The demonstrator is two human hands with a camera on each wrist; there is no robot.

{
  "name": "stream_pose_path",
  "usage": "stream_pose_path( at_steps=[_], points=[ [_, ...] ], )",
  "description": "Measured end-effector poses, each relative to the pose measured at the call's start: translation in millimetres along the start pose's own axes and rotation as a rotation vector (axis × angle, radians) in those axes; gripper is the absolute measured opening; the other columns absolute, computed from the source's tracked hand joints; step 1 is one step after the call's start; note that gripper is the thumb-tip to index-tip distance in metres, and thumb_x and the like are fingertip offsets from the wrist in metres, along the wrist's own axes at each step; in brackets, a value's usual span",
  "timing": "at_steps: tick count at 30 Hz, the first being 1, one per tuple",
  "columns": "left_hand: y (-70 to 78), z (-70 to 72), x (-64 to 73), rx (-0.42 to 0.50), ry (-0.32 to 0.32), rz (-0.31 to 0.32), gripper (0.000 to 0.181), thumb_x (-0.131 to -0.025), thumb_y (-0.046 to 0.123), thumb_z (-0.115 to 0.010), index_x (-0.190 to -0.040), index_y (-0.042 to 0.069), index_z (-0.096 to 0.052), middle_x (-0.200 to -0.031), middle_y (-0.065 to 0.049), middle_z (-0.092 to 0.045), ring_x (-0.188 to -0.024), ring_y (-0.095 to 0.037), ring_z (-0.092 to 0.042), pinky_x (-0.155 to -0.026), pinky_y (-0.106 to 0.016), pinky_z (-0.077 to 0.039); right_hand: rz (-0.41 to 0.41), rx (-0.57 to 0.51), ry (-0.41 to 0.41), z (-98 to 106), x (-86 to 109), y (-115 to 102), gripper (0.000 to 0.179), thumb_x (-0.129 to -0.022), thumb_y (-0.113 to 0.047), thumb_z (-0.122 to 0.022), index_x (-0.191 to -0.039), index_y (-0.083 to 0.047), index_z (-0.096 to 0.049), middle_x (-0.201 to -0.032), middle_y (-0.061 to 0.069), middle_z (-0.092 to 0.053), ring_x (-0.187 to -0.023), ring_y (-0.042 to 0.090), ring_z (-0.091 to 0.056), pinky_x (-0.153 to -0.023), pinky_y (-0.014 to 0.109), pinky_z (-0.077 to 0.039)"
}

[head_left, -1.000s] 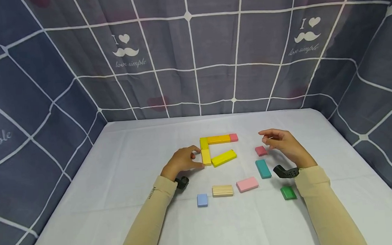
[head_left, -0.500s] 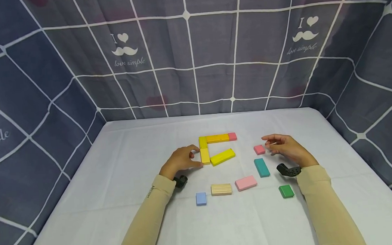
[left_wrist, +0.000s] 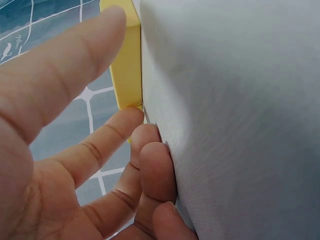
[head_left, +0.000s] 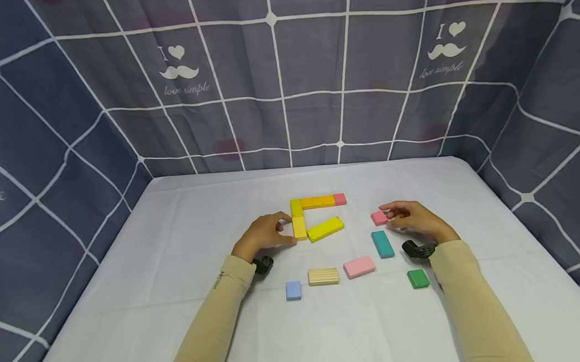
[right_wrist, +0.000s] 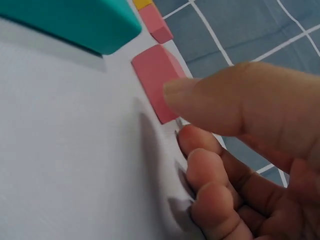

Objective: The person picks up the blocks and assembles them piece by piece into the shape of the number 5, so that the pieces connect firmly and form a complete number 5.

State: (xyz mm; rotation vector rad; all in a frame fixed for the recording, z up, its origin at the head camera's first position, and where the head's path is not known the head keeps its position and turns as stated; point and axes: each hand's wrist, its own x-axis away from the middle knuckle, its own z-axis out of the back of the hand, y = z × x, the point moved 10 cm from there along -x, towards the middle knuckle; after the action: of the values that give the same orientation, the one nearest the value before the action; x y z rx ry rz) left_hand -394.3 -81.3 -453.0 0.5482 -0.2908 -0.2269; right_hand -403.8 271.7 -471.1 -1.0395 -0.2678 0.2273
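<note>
In the head view my left hand (head_left: 265, 233) lies beside a light yellow block (head_left: 299, 228). The left wrist view has its straight thumb along that yellow block (left_wrist: 127, 65) and a fingertip at the block's lower end. The block joins a short yellow-green block (head_left: 296, 208), an orange-yellow block (head_left: 318, 202) and a small pink block (head_left: 340, 199) in an angled row. My right hand (head_left: 419, 220) is at another small pink block (head_left: 379, 218), thumb and forefinger spread around it. In the right wrist view, the thumb tip overlaps the pink block (right_wrist: 157, 82); I cannot tell whether it touches.
A bright yellow block (head_left: 325, 229) lies slanted beside the row. Nearer are a teal block (head_left: 382, 244), a larger pink block (head_left: 359, 267), a ridged beige block (head_left: 323, 276), a blue block (head_left: 293, 290) and a green block (head_left: 418, 278). Checked grey cloth (head_left: 308, 63) surrounds the white table.
My right hand has come down and left to the small pink block, its fingers now at the block's sides. The left hand stays by the light yellow block. The head view has shifted slightly.
</note>
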Motion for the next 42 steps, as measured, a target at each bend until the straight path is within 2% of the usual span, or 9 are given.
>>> stream_pose_path(
  at_steps=[6,28,42],
  points=[
    [-2.8,2.5,-1.0,0.005,-0.001,-0.007,0.065,-0.092,0.033,-0.09,-0.148,0.012,-0.064,-0.115,-0.01,-0.068,-0.1,-0.026,-0.059,-0.092,-0.041,-0.053,-0.015,0.064,0.015,-3.2,-4.7,-4.4,0.049,-0.1,-0.004,-0.073,-0.145,0.008,-0.059,-0.116,0.015,-0.062,-0.094,0.021,-0.052,-0.072,0.024,-0.049],
    [-1.7,0.1,-4.0,0.001,-0.008,0.004,0.064,-0.092,0.033,-0.089,-0.147,0.012,-0.064,-0.113,-0.009,-0.066,-0.099,-0.025,-0.058,-0.09,-0.039,-0.052,-0.047,0.089,0.091,1.9,-1.7,-2.7,0.044,-0.099,-0.008,-0.077,-0.138,0.008,-0.065,-0.113,0.014,-0.066,-0.094,0.022,-0.052,-0.072,0.024,-0.048],
    [-1.4,-0.6,-2.4,0.001,-0.01,-0.003,0.064,-0.092,0.033,-0.09,-0.147,0.011,-0.064,-0.112,-0.009,-0.066,-0.098,-0.025,-0.058,-0.089,-0.039,-0.052,0.012,0.092,0.08,-0.9,-2.2,-18.3,0.044,-0.097,-0.006,-0.079,-0.136,0.009,-0.066,-0.114,0.017,-0.068,-0.09,0.02,-0.058,-0.071,0.027,-0.054]
  ],
)
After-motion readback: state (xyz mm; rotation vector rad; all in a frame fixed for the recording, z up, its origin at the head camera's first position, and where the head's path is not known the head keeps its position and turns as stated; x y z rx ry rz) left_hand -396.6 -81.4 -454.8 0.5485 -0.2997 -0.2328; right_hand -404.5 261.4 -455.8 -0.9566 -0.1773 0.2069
